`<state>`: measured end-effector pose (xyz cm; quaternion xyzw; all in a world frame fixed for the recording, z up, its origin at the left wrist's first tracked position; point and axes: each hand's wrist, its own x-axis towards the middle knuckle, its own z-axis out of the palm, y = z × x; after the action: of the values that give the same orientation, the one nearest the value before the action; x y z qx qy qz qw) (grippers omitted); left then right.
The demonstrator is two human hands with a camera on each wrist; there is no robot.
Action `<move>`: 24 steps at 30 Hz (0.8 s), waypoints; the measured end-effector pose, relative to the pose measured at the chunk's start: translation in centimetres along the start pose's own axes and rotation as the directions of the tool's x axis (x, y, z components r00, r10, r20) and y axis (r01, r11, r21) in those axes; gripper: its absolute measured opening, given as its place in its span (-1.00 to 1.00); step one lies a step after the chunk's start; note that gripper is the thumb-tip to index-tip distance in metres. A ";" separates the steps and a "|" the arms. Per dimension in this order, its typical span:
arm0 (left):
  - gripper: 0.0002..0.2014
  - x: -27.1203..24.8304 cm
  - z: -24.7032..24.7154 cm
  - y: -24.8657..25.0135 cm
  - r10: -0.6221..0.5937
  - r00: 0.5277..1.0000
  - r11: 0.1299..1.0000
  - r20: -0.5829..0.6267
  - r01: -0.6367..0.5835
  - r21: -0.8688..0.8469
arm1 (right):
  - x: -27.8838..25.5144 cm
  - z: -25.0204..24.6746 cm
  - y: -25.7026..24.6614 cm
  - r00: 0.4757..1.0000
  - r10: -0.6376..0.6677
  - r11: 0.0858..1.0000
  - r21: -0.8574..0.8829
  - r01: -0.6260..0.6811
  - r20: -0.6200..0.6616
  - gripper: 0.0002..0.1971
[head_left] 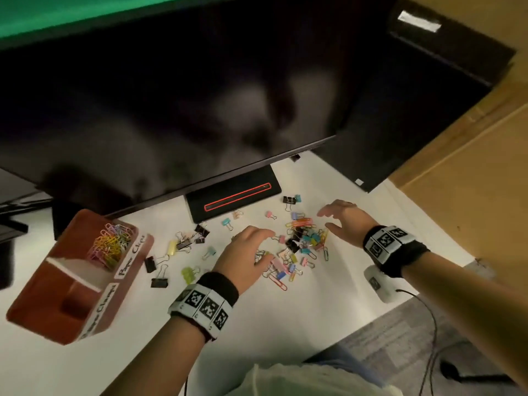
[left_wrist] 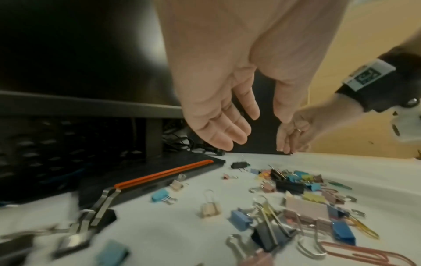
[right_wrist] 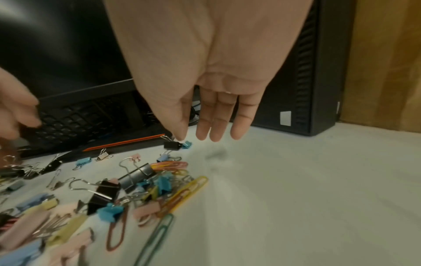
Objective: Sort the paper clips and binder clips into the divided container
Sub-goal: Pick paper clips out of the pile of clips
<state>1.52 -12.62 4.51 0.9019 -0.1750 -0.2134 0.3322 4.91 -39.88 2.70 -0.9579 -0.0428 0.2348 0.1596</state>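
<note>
A brown divided container (head_left: pixel 34 298) stands at the left of the white table. Its far compartment, labelled for paper clips, holds several coloured paper clips (head_left: pixel 110 245). A mixed pile of binder clips and paper clips (head_left: pixel 303 247) lies in the middle, also seen as the pile (left_wrist: pixel 296 203) and the pile (right_wrist: pixel 141 187). My left hand (head_left: pixel 251 250) hovers over the pile's left side with relaxed fingers and holds nothing; in its wrist view the left hand (left_wrist: pixel 255 124) is bare. My right hand (head_left: pixel 331 220) hangs open above the pile's right edge; the right hand (right_wrist: pixel 196 133) points its fingers down.
Loose binder clips (head_left: pixel 158 281) are scattered between the container and the pile. A dark monitor overhangs the back, its stand base (head_left: pixel 234 195) just behind the clips. A black computer tower (head_left: pixel 414 110) stands at the back right. A white device with a cable (head_left: pixel 380 284) sits near the table's right edge.
</note>
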 end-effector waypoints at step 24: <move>-0.69 7.9 4.7 1.7 -0.265 0.909 0.946 -0.323 0.309 0.094 | 6.0 0.2 2.2 0.965 -0.242 0.959 0.174 0.223 0.100 -0.84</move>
<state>5.55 -19.93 0.28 0.9613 -0.0013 -0.1046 0.2549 10.19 -40.94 -0.80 -0.9143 -0.1455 0.2741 0.2603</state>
